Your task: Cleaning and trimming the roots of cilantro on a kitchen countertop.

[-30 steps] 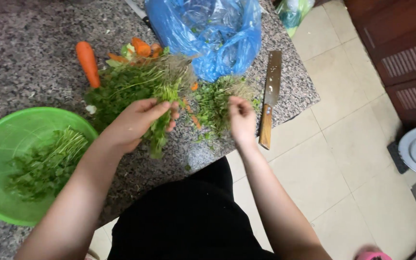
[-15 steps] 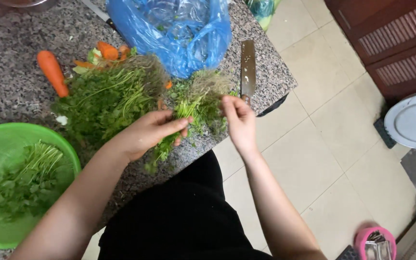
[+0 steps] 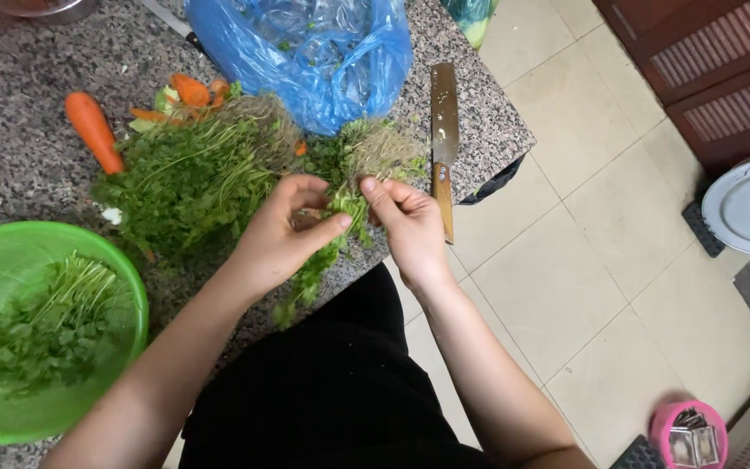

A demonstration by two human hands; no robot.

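A person stands at a speckled granite table (image 3: pixel 10 165), both bare hands meeting over its near edge. The left hand (image 3: pixel 284 239) and right hand (image 3: pixel 405 221) each pinch the same small sprig of coriander (image 3: pixel 346 211), fingers closed on its stems in a tight grip. At ten o'clock from the hands lies a large heap of coriander (image 3: pixel 188 178) (roots toward the far side). A whole carrot (image 3: pixel 93 130) rests further out at ten o'clock. At twelve o'clock sits a blue plastic bag (image 3: pixel 305 52). A cleaver (image 3: pixel 443 139) lies at two o'clock, just beside the right hand. At eight o'clock, a green colander (image 3: pixel 10 252) holds picked coriander.
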